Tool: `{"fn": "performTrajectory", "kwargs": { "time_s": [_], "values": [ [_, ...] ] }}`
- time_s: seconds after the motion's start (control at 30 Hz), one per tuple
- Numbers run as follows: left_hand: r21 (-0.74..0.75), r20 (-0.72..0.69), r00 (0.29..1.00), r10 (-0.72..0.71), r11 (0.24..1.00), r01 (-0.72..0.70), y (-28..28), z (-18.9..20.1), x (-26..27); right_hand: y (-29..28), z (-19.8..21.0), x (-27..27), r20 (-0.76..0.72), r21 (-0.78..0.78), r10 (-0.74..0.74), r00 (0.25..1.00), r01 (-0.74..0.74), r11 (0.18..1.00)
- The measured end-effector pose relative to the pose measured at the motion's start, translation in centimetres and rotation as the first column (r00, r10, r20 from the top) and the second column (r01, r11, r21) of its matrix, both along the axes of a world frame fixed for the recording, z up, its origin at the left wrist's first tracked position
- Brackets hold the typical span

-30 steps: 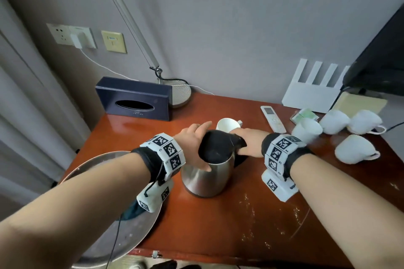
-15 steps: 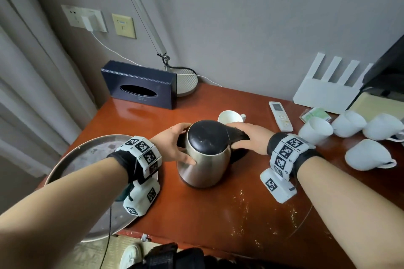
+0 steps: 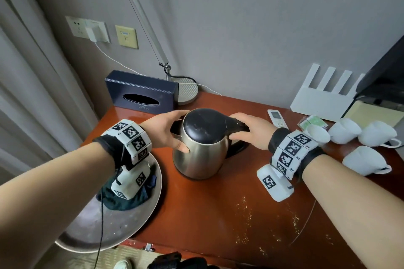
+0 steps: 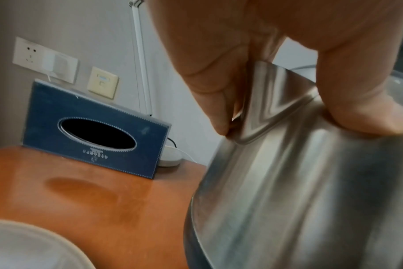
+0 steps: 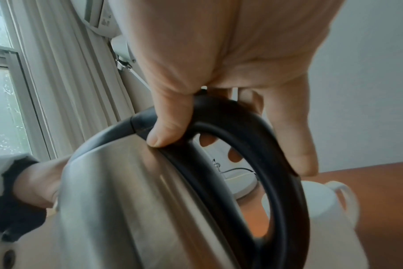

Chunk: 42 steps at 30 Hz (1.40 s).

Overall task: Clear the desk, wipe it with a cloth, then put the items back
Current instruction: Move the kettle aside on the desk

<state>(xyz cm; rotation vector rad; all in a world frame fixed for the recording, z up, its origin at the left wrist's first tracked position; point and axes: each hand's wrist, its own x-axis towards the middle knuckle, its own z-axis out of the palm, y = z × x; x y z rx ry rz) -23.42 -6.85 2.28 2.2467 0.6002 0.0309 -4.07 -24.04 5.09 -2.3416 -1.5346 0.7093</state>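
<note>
A steel kettle (image 3: 200, 155) with a black lid stands mid-desk (image 3: 218, 214); whether its base touches the wood I cannot tell. My left hand (image 3: 175, 131) grips it at the spout, thumb on the steel body (image 4: 299, 182). My right hand (image 3: 239, 126) curls round the top of the black handle (image 5: 276, 163), thumb on the near side. A dark cloth (image 3: 122, 201) lies crumpled on the round metal tray (image 3: 113, 233) at the desk's left front, under my left wrist.
A blue tissue box (image 3: 142, 96) and a lamp base (image 3: 188, 91) stand at the back. A remote (image 3: 277, 118), green packets (image 3: 312, 122) and several white cups (image 3: 363, 160) fill the right side. One white cup (image 5: 322, 205) sits just behind the kettle. A white router (image 3: 323, 98) leans on the wall.
My left hand slid from the lid down to the spout side. The kettle has shifted a little left and now hides the white cup behind it in the head view.
</note>
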Motion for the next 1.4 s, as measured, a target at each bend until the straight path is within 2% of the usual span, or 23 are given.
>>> {"fn": "performTrajectory", "kwargs": {
  "time_s": [0.2, 0.3, 0.47, 0.63, 0.93, 1.23, 1.4],
  "values": [
    [0.042, 0.026, 0.999, 0.019, 0.999, -0.020, 4.3, 3.1, -3.5, 4.4, 2.3, -3.6, 0.006, 0.111, 0.011, 1.000, -0.012, 0.994],
    [0.005, 0.073, 0.996, 0.057, 0.998, -0.057, 7.3, 4.0, -5.9, 7.9, 2.8, -5.8, -0.010, 0.163, 0.013, 1.000, -0.011, 0.987],
    [0.059, 0.092, 0.987, 0.131, 0.989, -0.136, 12.9, 4.8, -9.9, 14.3, 2.9, -9.6, -0.038, 0.209, -0.009, 0.999, 0.016, 0.978],
    [-0.020, 0.087, 0.967, 0.239, 0.971, -0.238, 19.0, 3.3, -12.4, 20.4, 1.1, -12.6, -0.069, 0.199, -0.074, 0.995, 0.086, 0.976],
    [-0.079, 0.015, 0.975, 0.220, 0.973, -0.218, 27.2, -1.1, -13.5, 28.1, -3.2, -15.0, -0.081, 0.121, -0.142, 0.987, 0.151, 0.981],
    [-0.136, -0.026, 0.986, 0.166, 0.976, -0.168, 29.9, -3.7, -12.5, 29.9, -5.3, -14.6, -0.093, 0.049, -0.211, 0.973, 0.216, 0.975],
    [-0.091, -0.060, 0.986, 0.156, 0.983, -0.162, 29.9, -3.8, -12.4, 29.7, -5.5, -14.4, -0.089, 0.031, -0.211, 0.973, 0.215, 0.976]
  ]
}}
